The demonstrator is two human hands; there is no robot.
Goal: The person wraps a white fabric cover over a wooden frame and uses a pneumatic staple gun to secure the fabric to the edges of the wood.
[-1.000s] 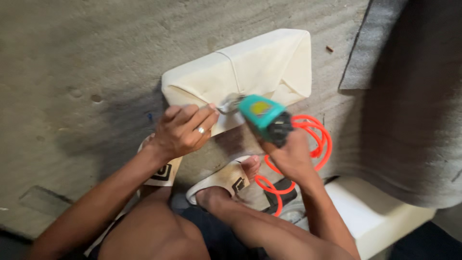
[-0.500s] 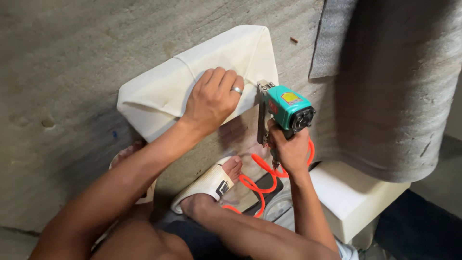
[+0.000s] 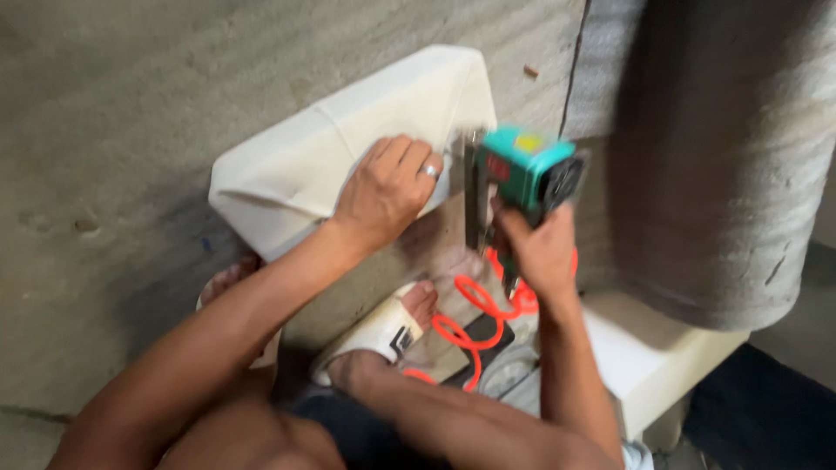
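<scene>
Seen from my head camera, looking down: my left hand (image 3: 387, 191) lies flat on a cream fabric-covered cushion panel (image 3: 331, 161) that rests on the grey concrete floor (image 3: 113, 130), near the middle of the picture. My fingers (image 3: 402, 157) are spread and pressing the cloth down near the panel's right edge, not curled round anything; a ring shows on one of them. My right hand (image 3: 538, 252) is wrapped closed round the grip of a teal pneumatic staple gun (image 3: 522, 174), whose long metal nose points down just beside the panel's edge and close to my left fingertips. An orange coiled air hose (image 3: 475, 313) trails from the gun down past my foot in a white sandal (image 3: 374, 335). To the right stands a large grey felt-covered piece (image 3: 705, 157), and below it a white block (image 3: 644, 365) partly hidden behind my arm. The fabric looks soft and slack, likely to wrinkle or slide unless held taut with a flat palm close to the edge; the panel beneath seems padded and fairly light. The gun looks heavy and solid, best held firmly by its handle, with the free fingers kept clear of the nose.
</scene>
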